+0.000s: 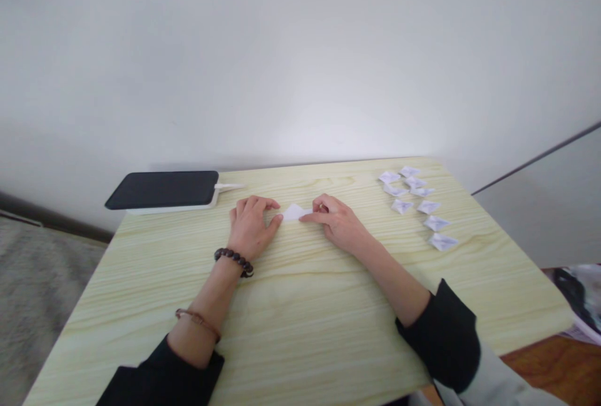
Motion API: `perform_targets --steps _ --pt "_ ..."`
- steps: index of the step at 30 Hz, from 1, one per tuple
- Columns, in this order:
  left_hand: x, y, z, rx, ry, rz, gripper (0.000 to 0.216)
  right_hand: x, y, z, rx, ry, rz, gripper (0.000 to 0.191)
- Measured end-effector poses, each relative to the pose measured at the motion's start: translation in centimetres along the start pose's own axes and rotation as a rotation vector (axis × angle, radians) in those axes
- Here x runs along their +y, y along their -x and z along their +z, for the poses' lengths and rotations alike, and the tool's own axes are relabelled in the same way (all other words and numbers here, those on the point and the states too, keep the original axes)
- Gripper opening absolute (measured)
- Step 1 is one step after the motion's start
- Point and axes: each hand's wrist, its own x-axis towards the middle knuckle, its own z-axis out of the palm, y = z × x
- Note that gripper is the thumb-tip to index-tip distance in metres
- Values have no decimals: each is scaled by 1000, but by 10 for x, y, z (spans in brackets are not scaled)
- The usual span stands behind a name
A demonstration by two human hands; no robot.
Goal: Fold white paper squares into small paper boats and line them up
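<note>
A small folded white paper, with a peak at its middle, lies on the pale wood-grain table between my hands. My right hand has its bent fingers closed on the paper's right end. At the left end, the thumb tip of my left hand touches the corner. The other fingers of that hand curve apart from the thumb and rest on the table, with nothing between them. Several small folded paper boats stand in loose rows on the table's right side.
A black-faced phone lies on a white block at the table's back left, with a white cable running from its right end. Behind the table rises a white wall. Beyond the right edge is a partly visible bundle.
</note>
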Motion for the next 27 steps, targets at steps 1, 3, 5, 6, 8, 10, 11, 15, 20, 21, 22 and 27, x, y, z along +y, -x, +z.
perform_targets --steps 1,3,5,6,8,10,11,15,20,21,22,27 --pt "0 0 0 0 -1 2 23 1 1 -2 -5 -6 6 42" --pt "0 0 0 3 -2 7 23 2 4 -5 -16 -10 21 43" --pt "0 0 0 6 -1 12 23 2 6 -7 -25 -7 36 45" --pt "-1 0 0 8 1 14 22 3 7 -8 -27 -7 44 45" --pt "-1 0 0 8 3 17 22 3 8 -9 -22 -7 55 46" --pt "-1 0 0 8 2 21 22 4 10 -10 -13 -9 59 48" --pt "-2 0 0 8 1 24 22 5 11 -10 -8 -9 60 48" --pt "-2 0 0 6 -3 25 23 7 13 -11 1 -8 57 49" --pt "-3 0 1 -1 2 30 21 10 17 -13 74 -26 81 45" --pt "-3 0 1 0 1 32 21 10 18 -13 92 -36 85 43" --pt "-3 0 1 1 -1 34 20 10 18 -14 104 -45 88 42" --pt "-2 1 1 0 2 76 17 3 15 -15 71 8 75 42"
